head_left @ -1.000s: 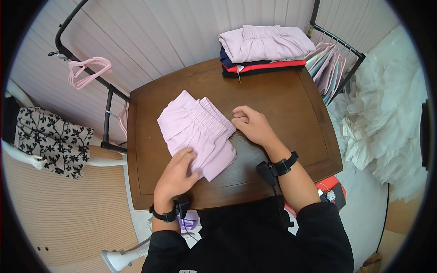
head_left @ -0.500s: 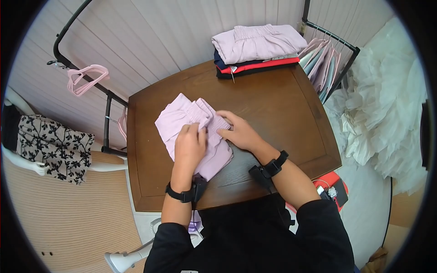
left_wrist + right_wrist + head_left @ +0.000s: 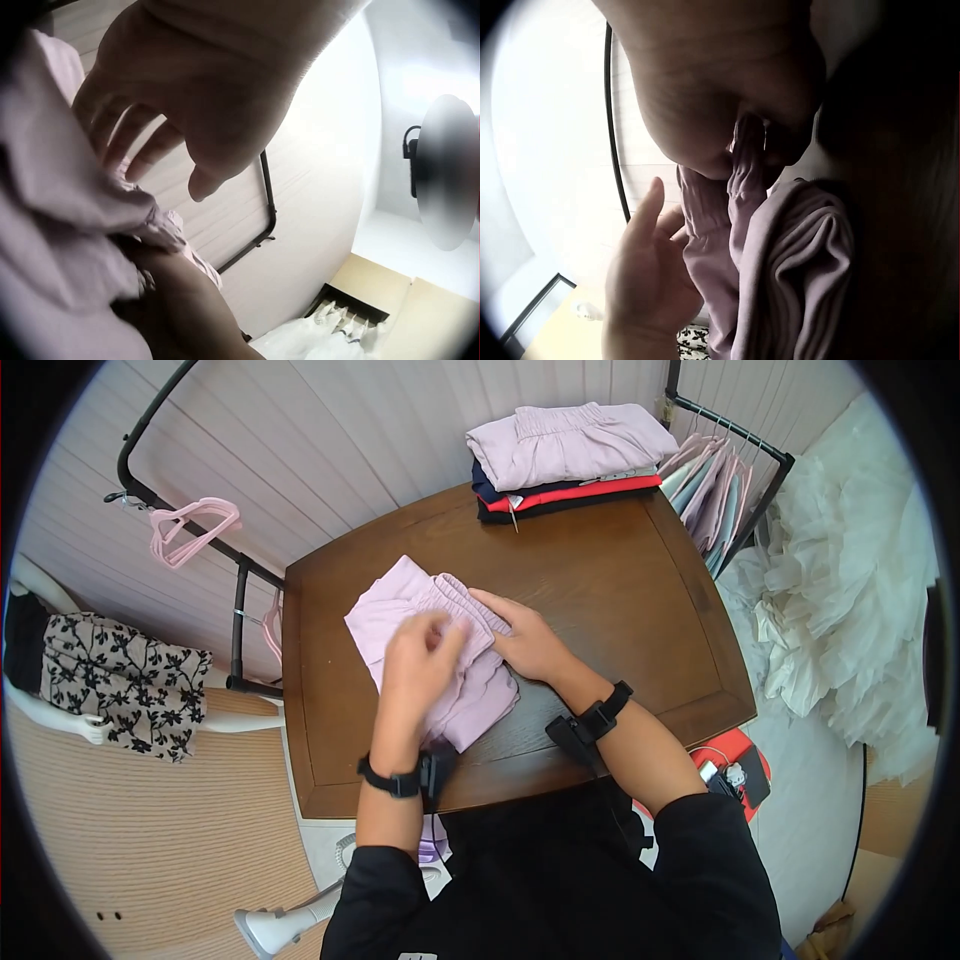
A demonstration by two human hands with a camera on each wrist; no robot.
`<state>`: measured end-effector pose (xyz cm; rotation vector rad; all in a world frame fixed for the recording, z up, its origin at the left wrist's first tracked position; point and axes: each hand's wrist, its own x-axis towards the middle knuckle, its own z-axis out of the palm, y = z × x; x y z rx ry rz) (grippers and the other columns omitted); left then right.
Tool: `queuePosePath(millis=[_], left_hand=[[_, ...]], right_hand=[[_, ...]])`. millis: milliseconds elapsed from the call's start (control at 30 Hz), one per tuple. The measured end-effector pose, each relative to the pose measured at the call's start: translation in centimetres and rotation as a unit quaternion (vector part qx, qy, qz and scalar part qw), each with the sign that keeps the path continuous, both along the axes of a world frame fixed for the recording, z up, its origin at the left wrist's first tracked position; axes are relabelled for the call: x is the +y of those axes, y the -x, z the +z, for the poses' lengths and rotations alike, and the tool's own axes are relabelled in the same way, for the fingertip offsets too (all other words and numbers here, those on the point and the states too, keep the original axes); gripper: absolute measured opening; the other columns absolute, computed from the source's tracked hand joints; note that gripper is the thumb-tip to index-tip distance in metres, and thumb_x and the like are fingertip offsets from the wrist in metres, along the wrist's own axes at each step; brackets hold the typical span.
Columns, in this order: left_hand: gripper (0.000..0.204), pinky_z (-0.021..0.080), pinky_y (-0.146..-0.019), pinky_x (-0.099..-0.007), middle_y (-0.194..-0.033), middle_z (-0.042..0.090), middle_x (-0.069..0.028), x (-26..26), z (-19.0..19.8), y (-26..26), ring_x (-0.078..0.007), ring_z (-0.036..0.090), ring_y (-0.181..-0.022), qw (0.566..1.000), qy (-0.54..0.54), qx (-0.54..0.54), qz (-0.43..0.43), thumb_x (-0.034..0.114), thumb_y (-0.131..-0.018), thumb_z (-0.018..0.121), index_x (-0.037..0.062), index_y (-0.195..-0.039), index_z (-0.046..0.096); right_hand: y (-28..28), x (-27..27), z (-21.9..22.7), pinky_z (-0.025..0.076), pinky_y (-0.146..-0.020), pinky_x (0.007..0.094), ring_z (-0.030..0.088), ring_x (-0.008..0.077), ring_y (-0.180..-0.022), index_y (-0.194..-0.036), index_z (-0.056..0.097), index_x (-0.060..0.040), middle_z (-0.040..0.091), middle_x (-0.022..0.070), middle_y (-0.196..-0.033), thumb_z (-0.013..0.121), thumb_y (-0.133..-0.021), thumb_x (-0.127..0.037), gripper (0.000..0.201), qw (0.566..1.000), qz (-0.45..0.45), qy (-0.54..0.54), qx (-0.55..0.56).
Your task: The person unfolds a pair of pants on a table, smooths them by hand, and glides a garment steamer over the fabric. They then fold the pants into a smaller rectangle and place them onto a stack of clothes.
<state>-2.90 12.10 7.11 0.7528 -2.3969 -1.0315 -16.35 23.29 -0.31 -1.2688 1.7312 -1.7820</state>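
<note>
A folded pale pink garment (image 3: pixel 385 608) with a gathered elastic waistband (image 3: pixel 705 201) lies on the brown wooden table (image 3: pixel 600 590). My right hand (image 3: pixel 532 645) holds the waistband's right edge; the right wrist view shows the gathered fabric between its thumb and fingers. Over the middle of the garment is my left hand (image 3: pixel 415 665), slightly blurred. Its fingers look spread and relaxed in the left wrist view, the thumb standing apart and nothing pinched. Part of the garment is hidden beneath this hand.
At the table's back right sits a stack of folded clothes, a pink garment (image 3: pixel 570 445) on top. Pink hangers (image 3: pixel 195 530) hang on a black rack at left, beside a mannequin in a floral skirt (image 3: pixel 120 685). White tulle (image 3: pixel 835 580) fills the right side.
My left hand has moved from the garment's lower left up over its middle, bending cloth there and then loosening. My right hand has come in from beside the garment and taken its waistband edge.
</note>
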Motion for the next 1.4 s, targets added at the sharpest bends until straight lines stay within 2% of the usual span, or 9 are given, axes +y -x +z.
queuePosePath(millis=[100, 233, 300, 833, 900, 1000, 1233, 1333, 1400], left_hand=[[0.060, 0.053, -0.080, -0.0394, -0.097, 0.068, -0.0285, -2.3, 2.3, 2.9, -0.0346, 0.068, -0.093, 0.983, 0.070, -0.133, 0.104, 0.050, -0.087, 0.065, -0.0089, -0.097, 0.068], [0.072, 0.054, -0.081, -0.0394, -0.096, 0.067, -0.0320, -5.4, 1.8, 6.1, -0.0360, 0.068, -0.100, 0.958, 0.124, -0.242, 0.087, 0.059, -0.085, 0.061, -0.0113, -0.100, 0.067], [0.068, 0.055, -0.065, -0.0330, -0.090, 0.069, -0.0232, -5.8, 2.4, 7.2, -0.0255, 0.070, -0.082, 0.923, 0.001, -0.383, 0.042, 0.056, -0.087, 0.060, -0.0096, -0.103, 0.067], [0.040, 0.054, -0.062, -0.0325, -0.090, 0.067, -0.0136, -7.5, 2.6, 5.6, -0.0224, 0.066, -0.070, 0.942, -0.071, -0.327, -0.035, 0.020, -0.082, 0.067, -0.0038, -0.113, 0.063], [0.030, 0.055, -0.077, -0.0412, -0.096, 0.067, -0.0245, -7.0, 2.3, 5.4, -0.0380, 0.068, -0.085, 0.954, 0.042, -0.296, -0.025, 0.019, -0.083, 0.064, -0.0019, -0.104, 0.067], [0.032, 0.051, -0.088, -0.0433, -0.101, 0.065, -0.0297, -5.8, 0.9, 5.0, -0.0422, 0.065, -0.094, 0.965, 0.132, -0.226, 0.007, 0.019, -0.083, 0.063, 0.0005, -0.109, 0.066], [0.041, 0.055, -0.079, -0.0413, -0.091, 0.069, -0.0261, -4.1, 1.2, 2.7, -0.0350, 0.070, -0.085, 0.949, 0.199, -0.227, 0.091, 0.024, -0.087, 0.059, -0.0038, -0.117, 0.061], [0.047, 0.056, -0.076, -0.0433, -0.086, 0.068, -0.0258, -3.6, 2.3, 2.0, -0.0388, 0.070, -0.078, 0.977, -0.002, -0.193, 0.085, 0.035, -0.091, 0.057, -0.0034, -0.117, 0.059], [0.047, 0.056, -0.058, -0.0391, -0.075, 0.068, -0.0201, -3.0, 3.0, 1.8, -0.0298, 0.069, -0.060, 0.977, -0.128, -0.153, 0.072, 0.036, -0.093, 0.058, -0.0039, -0.116, 0.058]], right_hand=[[-0.1, 0.5, 1.2, 0.047, -0.095, 0.0373, 0.061, 0.0341, -0.111, -0.137, 0.053, -0.0018, 0.063, 0.0212, -0.120, 0.059, -0.085, -0.005, 0.053, 0.999, 0.023, -0.026, 0.024], [-0.3, 0.8, 1.5, 0.046, -0.095, 0.0380, 0.060, 0.0333, -0.108, -0.142, 0.048, -0.0040, 0.061, 0.0206, -0.114, 0.055, -0.079, 0.000, 0.063, 0.997, 0.043, -0.039, 0.045], [-0.3, 0.7, 1.0, 0.046, -0.094, 0.0386, 0.059, 0.0347, -0.107, -0.142, 0.049, -0.0052, 0.061, 0.0204, -0.113, 0.056, -0.081, -0.003, 0.062, 0.997, 0.042, -0.035, 0.057], [-0.7, 0.9, 2.1, 0.045, -0.100, 0.0393, 0.058, 0.0376, -0.117, -0.138, 0.051, -0.0020, 0.060, 0.0241, -0.128, 0.056, -0.080, -0.006, 0.058, 0.989, 0.059, -0.128, 0.046], [-0.9, 0.7, 1.9, 0.044, -0.102, 0.0394, 0.057, 0.0372, -0.120, -0.139, 0.050, -0.0009, 0.058, 0.0244, -0.131, 0.056, -0.081, -0.006, 0.059, 0.993, 0.059, -0.093, 0.032], [-1.2, 0.1, 0.7, 0.044, -0.102, 0.0386, 0.057, 0.0371, -0.120, -0.138, 0.050, 0.0003, 0.059, 0.0240, -0.129, 0.056, -0.082, -0.005, 0.057, 0.997, 0.033, -0.010, 0.065], [-2.3, 0.5, 2.3, 0.045, -0.101, 0.0370, 0.060, 0.0306, -0.119, -0.130, 0.055, 0.0018, 0.061, 0.0208, -0.128, 0.058, -0.082, -0.001, 0.048, 0.998, 0.048, 0.025, -0.021], [-2.5, 1.0, 3.2, 0.046, -0.101, 0.0355, 0.060, 0.0275, -0.119, -0.128, 0.057, 0.0018, 0.062, 0.0199, -0.127, 0.059, -0.082, 0.001, 0.046, 0.996, 0.087, -0.002, -0.017], [-2.6, 1.2, 3.4, 0.045, -0.102, 0.0340, 0.060, 0.0256, -0.117, -0.127, 0.058, 0.0023, 0.062, 0.0184, -0.125, 0.059, -0.082, 0.003, 0.046, 0.995, 0.094, -0.007, 0.024]])
